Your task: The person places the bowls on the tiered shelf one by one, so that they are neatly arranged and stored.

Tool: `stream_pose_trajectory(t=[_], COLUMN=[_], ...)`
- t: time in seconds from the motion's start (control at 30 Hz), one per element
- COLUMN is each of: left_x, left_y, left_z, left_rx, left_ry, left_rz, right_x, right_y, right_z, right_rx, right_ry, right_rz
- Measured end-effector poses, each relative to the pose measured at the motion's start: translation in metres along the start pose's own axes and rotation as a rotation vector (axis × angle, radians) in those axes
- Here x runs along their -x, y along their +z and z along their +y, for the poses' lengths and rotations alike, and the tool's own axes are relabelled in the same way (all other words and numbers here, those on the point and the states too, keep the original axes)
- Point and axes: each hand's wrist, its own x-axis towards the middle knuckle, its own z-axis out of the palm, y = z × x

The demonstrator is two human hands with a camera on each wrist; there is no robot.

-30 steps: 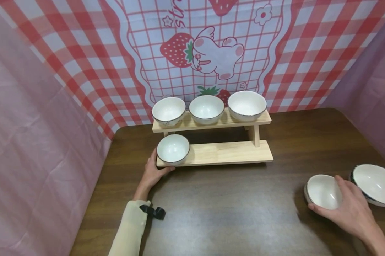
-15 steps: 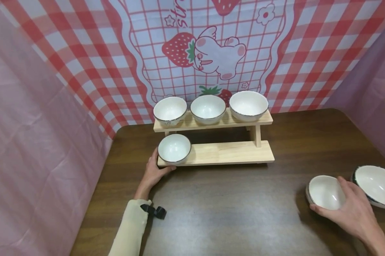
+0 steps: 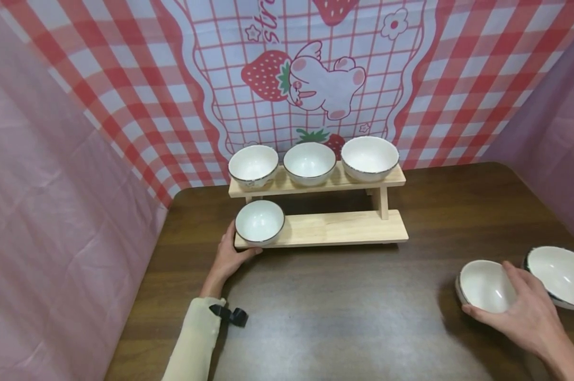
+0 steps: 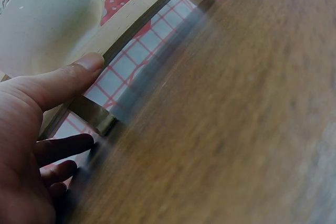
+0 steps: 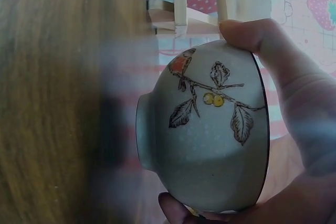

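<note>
Near the right side in the head view, my right hand (image 3: pixel 530 312) grips a small white bowl (image 3: pixel 487 286) between thumb and fingers. The right wrist view shows this bowl (image 5: pixel 210 140) with a bird-and-branch picture, its foot raised off the table. My left hand (image 3: pixel 227 259) holds the left end of the lower board of a wooden stand (image 3: pixel 339 227), beside a pale dark-rimmed bowl (image 3: pixel 260 221). In the left wrist view, the thumb of that hand (image 4: pixel 31 124) lies at the board's edge, other fingers below it.
Three bowls stand on the upper board: left (image 3: pixel 253 163), middle (image 3: pixel 309 160) and right (image 3: pixel 369 155). A wider white bowl (image 3: pixel 561 275) is on the brown table (image 3: pixel 339 317), just beyond my right hand. A checked cloth (image 3: pixel 139 95) hangs behind the stand.
</note>
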Motion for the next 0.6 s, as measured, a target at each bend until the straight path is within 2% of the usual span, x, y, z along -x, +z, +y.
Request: stream_pose_trajectory(t=[0.33,0.6], left_x=[0.000,0.000], left_y=[0.000,0.000], left_z=[-0.001,0.001], left_rx=[0.005,0.008], left_ry=[-0.003,-0.004], left_rz=[-0.002,-0.002], right_x=[-0.002,-0.006], right_y=[-0.002,-0.007], right_z=[-0.009,-0.024], right_rx=[-0.008,-0.013], right_ry=[-0.026,-0.044], right_rz=[-0.015,-0.021])
